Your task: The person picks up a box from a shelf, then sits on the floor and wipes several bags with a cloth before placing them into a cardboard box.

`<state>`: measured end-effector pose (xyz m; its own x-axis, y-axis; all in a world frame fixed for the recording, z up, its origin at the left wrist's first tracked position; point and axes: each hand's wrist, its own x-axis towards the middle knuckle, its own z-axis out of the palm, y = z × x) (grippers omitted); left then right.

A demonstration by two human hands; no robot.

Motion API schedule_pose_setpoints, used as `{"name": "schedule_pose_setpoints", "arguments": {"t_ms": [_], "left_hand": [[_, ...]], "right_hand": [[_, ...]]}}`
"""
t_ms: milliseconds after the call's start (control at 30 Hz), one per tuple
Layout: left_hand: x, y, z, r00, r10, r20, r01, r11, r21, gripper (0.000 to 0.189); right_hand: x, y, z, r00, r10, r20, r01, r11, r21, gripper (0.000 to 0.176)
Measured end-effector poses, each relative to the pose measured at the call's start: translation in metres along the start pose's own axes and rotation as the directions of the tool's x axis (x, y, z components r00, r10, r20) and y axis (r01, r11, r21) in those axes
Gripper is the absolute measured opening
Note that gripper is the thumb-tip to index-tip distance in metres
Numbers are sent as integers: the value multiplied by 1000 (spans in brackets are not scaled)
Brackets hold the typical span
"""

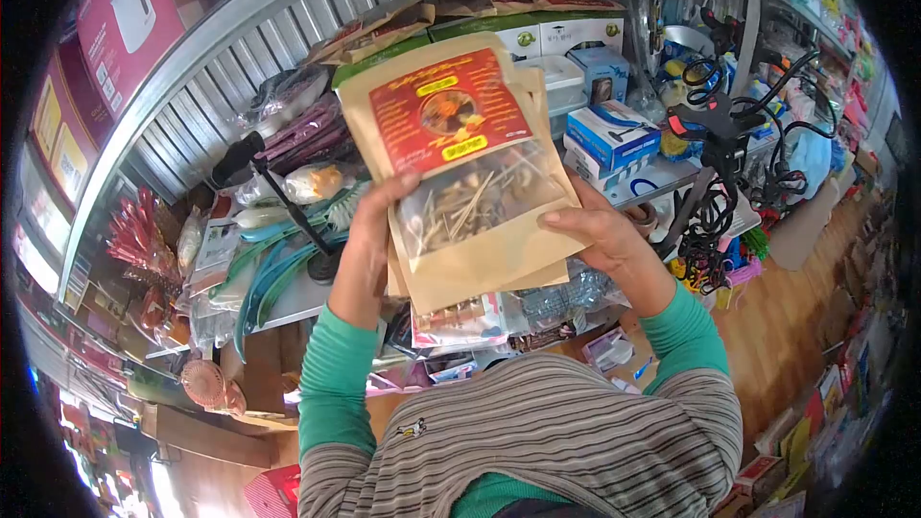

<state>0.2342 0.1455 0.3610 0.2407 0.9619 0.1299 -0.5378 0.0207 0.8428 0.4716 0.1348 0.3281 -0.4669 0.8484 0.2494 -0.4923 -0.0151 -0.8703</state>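
Observation:
Between my two hands is a small stack of brown kraft paper pouches (480, 273). The front pouch carries a red label with yellow print, and dried root-like pieces show through its clear window. My left hand (376, 213) grips the stack's left edge, thumb on the front. On the right side my right hand (600, 230) holds it the same way, its thumb pressed on the lower right corner. The fingers of both hands are hidden behind the pouches. More kraft pouches (523, 2) lie on top of green and white boxes (581, 35) at the back of the shelf.
Blue and white boxes (614, 139) stand right of the stack. Black cables (705, 230) hang at the shelf's right end. At the left are green plastic strips (264, 278), a black stand (293, 206) and a pink fan (203, 384). Goods line the wooden floor (767, 336) at right.

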Motion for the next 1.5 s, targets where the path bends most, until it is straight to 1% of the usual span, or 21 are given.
{"name": "schedule_pose_setpoints", "arguments": {"t_ms": [67, 133, 233, 333, 433, 467, 500, 567, 633, 733, 767, 833, 900, 1000, 1067, 1100, 1167, 1233, 1300, 1333, 1500], "left_hand": [[13, 12, 16, 996, 52, -71, -37, 978, 206, 46], [26, 22, 31, 998, 58, -15, -54, 982, 183, 47], [49, 30, 36, 991, 101, 88, -115, 978, 176, 47], [58, 38, 47, 966, 120, 228, -129, 991, 22, 48], [64, 35, 42, 956, 186, 226, -203, 978, 55, 51], [66, 34, 35, 976, 102, 190, -110, 993, 34, 55], [67, 31, 29, 976, 109, 186, -116, 993, 31, 55], [69, 24, 19, 977, 160, 139, -190, 952, 239, 58], [71, 18, 12, 965, 189, 182, -228, 947, 225, 63], [71, 10, 11, 953, 237, 188, -283, 918, 279, 62], [68, 9, 18, 969, 191, 157, -224, 946, 235, 58], [61, 14, 29, 983, 136, 126, -158, 969, 189, 54], [60, 21, 37, 999, 14, 31, -19, 985, 173, 46], [76, 30, 34, 993, 22, 116, -39, 989, 145, 47], [85, 37, 31, 982, 34, 188, -59, 990, 129, 55], [79, 37, 35, 982, 36, 188, -60, 990, 128, 55], [62, 38, 44, 957, 221, 189, -258, 944, 205, 63], [59, 34, 25, 964, 162, 211, -211, 949, 234, 70], [40, 25, 13, 949, 164, 268, -230, 944, 237, 69], [27, 22, 11, 947, 170, 275, -246, 930, 272, 71], [-32, -8, -16, 963, 148, 225, -212, 932, 294, 75]], "right_hand": [[3, -6, 0, 999, -45, -11, 46, 998, 40, 72], [6, -14, 2, 990, -106, -90, 113, 991, 74, 68], [19, -27, -4, 984, -150, -93, 158, 984, 81, 67], [33, -36, -10, 969, -243, -39, 245, 967, 73, 62], [38, -41, -19, 955, -296, -16, 296, 954, 40, 59], [38, -42, -20, 957, -291, -7, 291, 956, 19, 59], [36, -42, -18, 959, -284, 0, 284, 959, 0, 59], [29, -42, -10, 967, -253, 7, 253, 967, 30, 59], [27, -37, -6, 985, -171, 12, 153, 911, 384, 58], [29, -15, -16, 993, -102, -55, 116, 879, 463, 56], [29, -15, -15, 993, -100, -58, 116, 879, 463, 56], [28, -13, -13, 985, -164, -43, 170, 937, 306, 49], [33, -12, -13, 979, -183, -85, 200, 935, 291, 49], [47, -15, -24, 963, -220, -157, 254, 933, 255, 51], [57, -20, -39, 921, -340, -188, 338, 940, -40, 49], [60, -29, -38, 922, -339, -187, 338, 940, -42, 49], [66, -53, -33, 929, -311, -200, 354, 906, 234, 46], [81, -70, -46, 935, -278, -219, 323, 923, 209, 41], [99, -83, -56, 870, -408, -275, 430, 903, 20, 28], [107, -91, -56, 864, -439, -248, 452, 892, -3, 28], [151, -118, -82, 878, -389, -280, 422, 904, 67, 33]]}}
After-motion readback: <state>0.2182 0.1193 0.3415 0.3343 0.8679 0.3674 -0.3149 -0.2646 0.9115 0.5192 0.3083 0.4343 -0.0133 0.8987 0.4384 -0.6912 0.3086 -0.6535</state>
